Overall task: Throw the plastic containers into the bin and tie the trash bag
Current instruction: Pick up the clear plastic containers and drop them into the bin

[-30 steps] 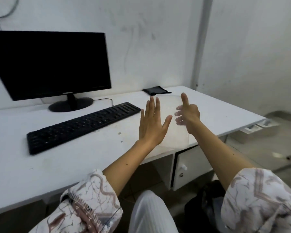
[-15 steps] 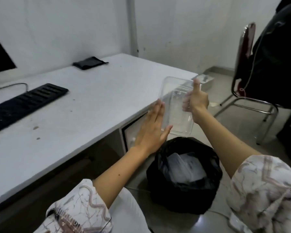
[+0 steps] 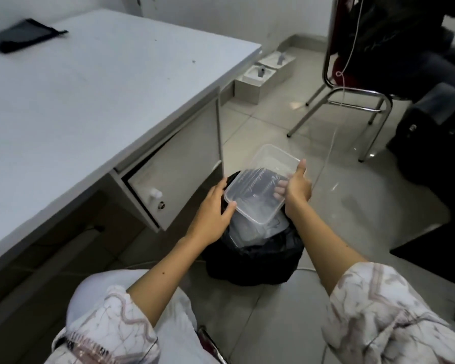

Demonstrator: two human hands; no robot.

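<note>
One head-worn camera looks steeply down — close over the bin (image 3: 252,258) beside the desk (image 3: 90,88).

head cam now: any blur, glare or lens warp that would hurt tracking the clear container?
Head view: wide-angle warp bows the desk edge and the chair legs. Motion smear softens the dark pouch at top left. Dim, flat light; faint glare patches on the floor tiles. The clear container reads low-contrast over the black trash bag, its rim the clearest cue.
</note>
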